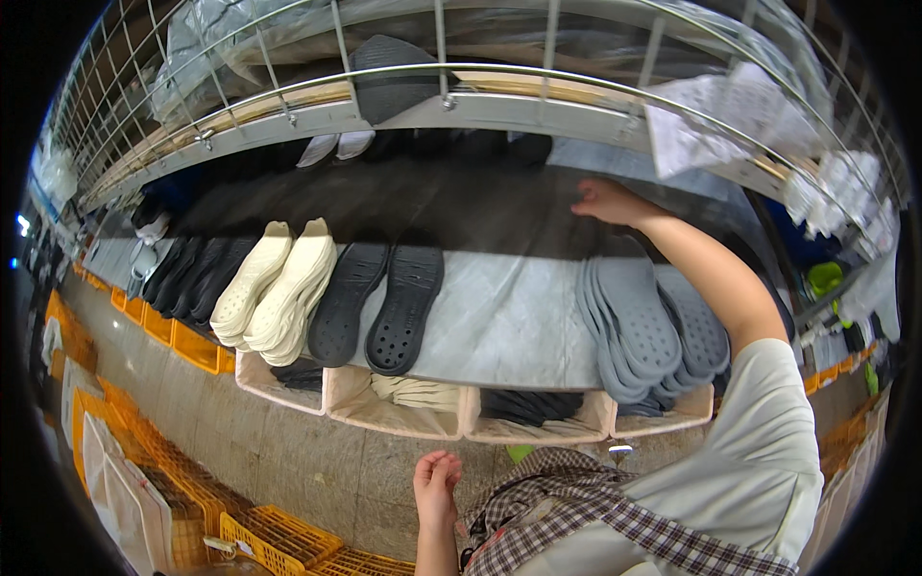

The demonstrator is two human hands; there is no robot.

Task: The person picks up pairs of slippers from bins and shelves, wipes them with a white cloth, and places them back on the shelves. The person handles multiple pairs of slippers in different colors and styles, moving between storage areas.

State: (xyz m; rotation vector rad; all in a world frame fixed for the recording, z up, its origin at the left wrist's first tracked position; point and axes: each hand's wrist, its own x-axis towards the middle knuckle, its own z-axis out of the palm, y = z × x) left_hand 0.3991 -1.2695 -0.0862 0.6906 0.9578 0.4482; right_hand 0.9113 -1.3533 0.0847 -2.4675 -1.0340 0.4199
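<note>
while perforated cream soles lie stacked toward the left of the worktop, black soles rest just beside them; the left hand, its fingers curled closed, is below a pale bin; the right hand is over the worktop's dark far part, fingers bent, though i cannot tell whether it grips anything; stacked grey soles lie near it

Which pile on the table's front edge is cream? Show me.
The pile flanked by black soles: it alone is cream; the grey soles lie farther right.
</note>
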